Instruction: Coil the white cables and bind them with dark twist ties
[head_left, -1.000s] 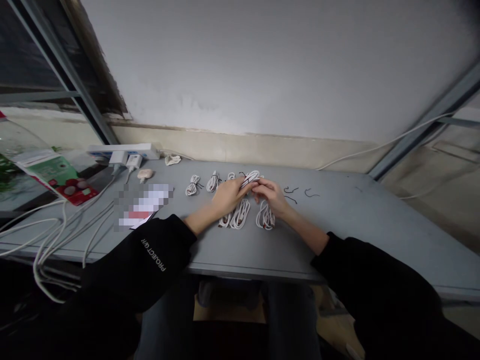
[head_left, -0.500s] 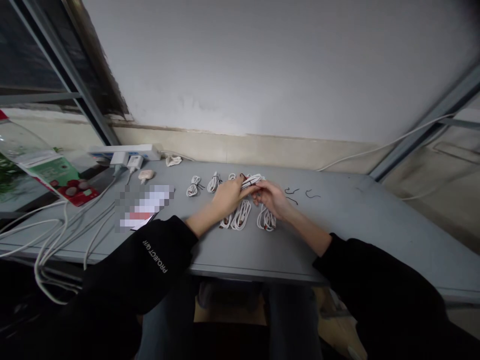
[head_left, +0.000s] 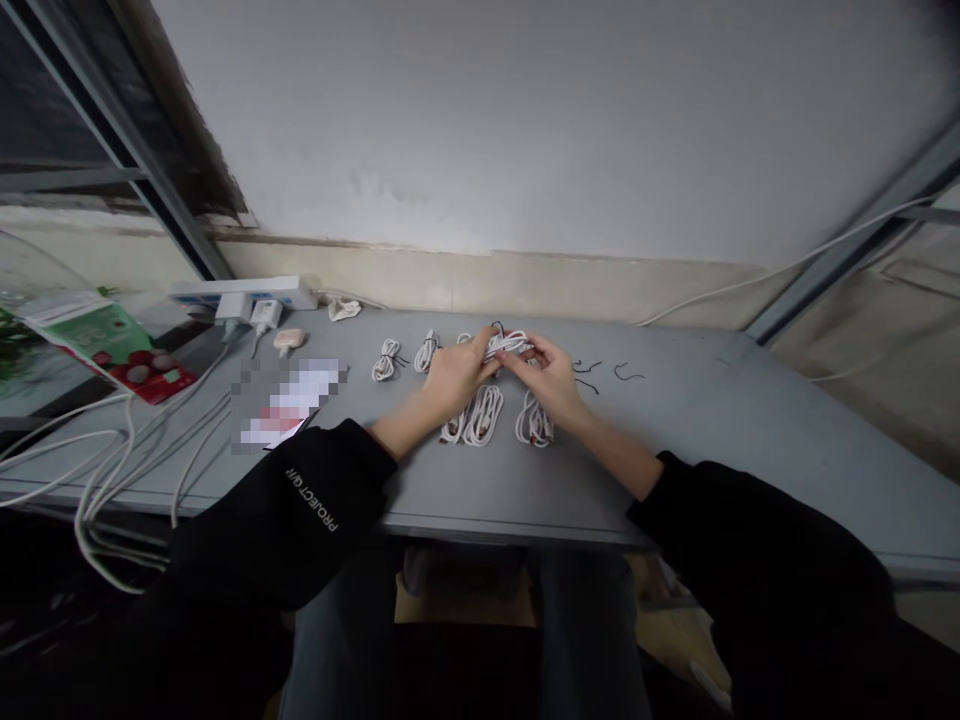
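A coiled white cable (head_left: 507, 346) is gripped between both hands, above the middle of the grey worktop (head_left: 697, 430) and towards its far edge. Whether the coil is lifted clear of the surface cannot be confirmed from this view. The left hand (head_left: 459, 375) is closed around the coil's left side, with the fingers curled over it. The right hand (head_left: 547, 378) is partly open, and the coil's right side is pinched by its fingertips (head_left: 523, 346). A thin dark strand is seen at the coil's far side.

Two smaller bound white cable coils (head_left: 406, 355) are laid side by side to the left of the hands. Looser white cable coils (head_left: 472, 418) and a further coil (head_left: 534, 420) are placed just below the hands, towards the near edge. Short dark wire pieces (head_left: 600, 372) are laid to the right of the right hand.

A white power strip (head_left: 240, 292) is positioned at the far left corner of the worktop, with a white plug adapter (head_left: 265, 315) inserted. A pale round object (head_left: 289, 340) is placed nearby, and a small white cable bundle (head_left: 343, 310) lies by the far edge. Several white cables (head_left: 112, 470) hang over the left edge. A black sleeve (head_left: 285, 510) covers the left forearm.
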